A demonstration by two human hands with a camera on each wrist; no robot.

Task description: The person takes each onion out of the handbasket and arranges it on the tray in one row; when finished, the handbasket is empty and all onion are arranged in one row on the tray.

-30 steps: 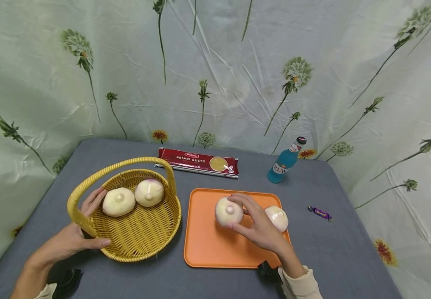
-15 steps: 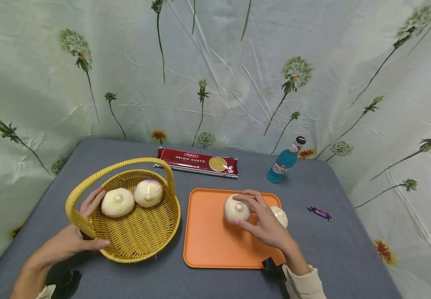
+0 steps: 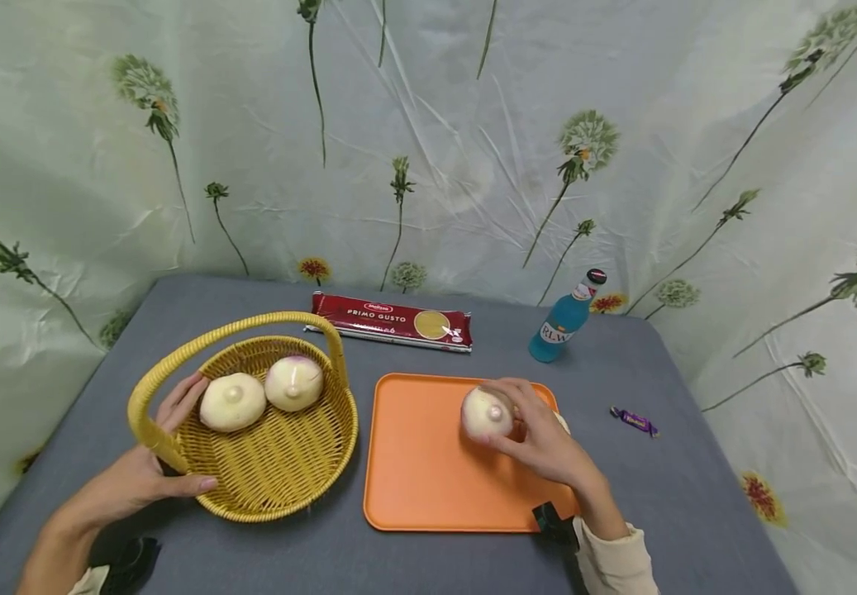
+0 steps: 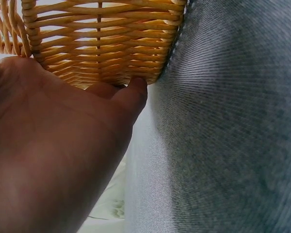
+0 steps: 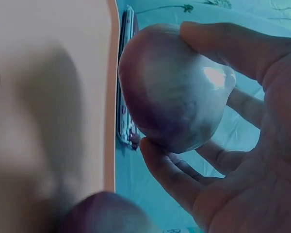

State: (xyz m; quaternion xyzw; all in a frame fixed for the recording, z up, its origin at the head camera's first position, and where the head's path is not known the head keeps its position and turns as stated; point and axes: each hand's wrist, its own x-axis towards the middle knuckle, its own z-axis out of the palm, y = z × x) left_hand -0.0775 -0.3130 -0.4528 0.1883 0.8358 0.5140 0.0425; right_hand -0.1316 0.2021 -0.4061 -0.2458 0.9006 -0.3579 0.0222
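- Holding the basket (image 3: 272, 463) at its left side with the left hand (image 3: 141, 478), spread wide, with the thumb over the near rim and the fingers farther back along the wall
- Can see this hand close against the wicker in the left wrist view, with part of the fingers hidden
- Holding 1 turnip (image 3: 483, 416) between the thumb and fingers of the right hand (image 3: 547, 438), half open around it
- Holding it above the tray (image 3: 428, 496), right of the middle, apart from the surface
- Showing a pale side with a small nub to the head camera, and some purple to the right wrist camera
- Can see 1 more turnip (image 5: 106, 216) low in the right wrist view, cut off by the edge; in the head view, mostly hidden behind the right hand at the right part of the tray
- Can count 2 turnips in the basket, the left one (image 3: 232, 402) just beside the left hand's fingers, the other (image 3: 293, 383) to its right and slightly farther back
- Cannot tell whether these 2 touch
- Can see the handle (image 3: 230, 326) arching over the basket
- Lying behind basket and tray: a red packet (image 3: 392, 321)
- Standing behind the tray, toward the right: a blue bottle (image 3: 564, 322)
- Lying right of the tray: a purple sweet (image 3: 634, 421)
- All resting on a grey table (image 3: 287, 554), before a flowered backdrop (image 3: 413, 91)
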